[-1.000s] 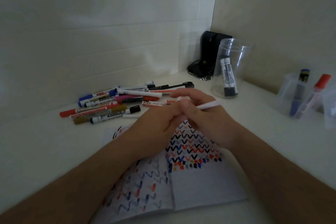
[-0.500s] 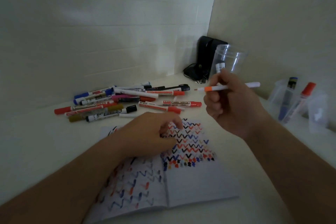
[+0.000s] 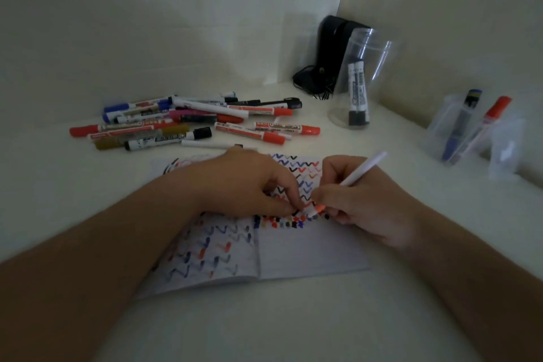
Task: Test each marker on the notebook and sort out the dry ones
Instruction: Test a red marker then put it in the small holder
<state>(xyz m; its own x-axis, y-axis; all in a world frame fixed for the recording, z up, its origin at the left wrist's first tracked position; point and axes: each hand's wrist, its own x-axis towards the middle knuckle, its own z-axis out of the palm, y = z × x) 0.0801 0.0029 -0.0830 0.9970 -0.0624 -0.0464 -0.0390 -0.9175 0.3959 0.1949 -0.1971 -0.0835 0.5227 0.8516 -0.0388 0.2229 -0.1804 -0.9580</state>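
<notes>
In the upper left of the frame a loose heap of markers [image 3: 188, 120] lies on the white table [image 3: 58, 185], most with their long axes running roughly left to right, a few red-capped ones spilling toward the centre. Below it, at mid-frame, the open notebook [image 3: 308, 253] lies flat, its pages covered with coloured zigzags and a row of dots. The left hand [image 3: 249, 185] rests on the notebook's upper part, fingers curled down and pinching something small by the dot row, probably the cap, though blur hides it. Just to its right, almost touching, the right hand [image 3: 361, 206] grips the white marker [image 3: 361, 170] in a writing hold. That marker's long axis slants from lower left to upper right: its orange tip end points down-left onto the page at the end of the dot row, its white tail up-right toward the cups. The right hand is therefore the one placed to make the test stroke. Further right, a tall clear jar [image 3: 364, 79] holds black-ended markers, and at the far right edge a small clear cup [image 3: 440, 132] holds a blue marker and a red one.
</notes>
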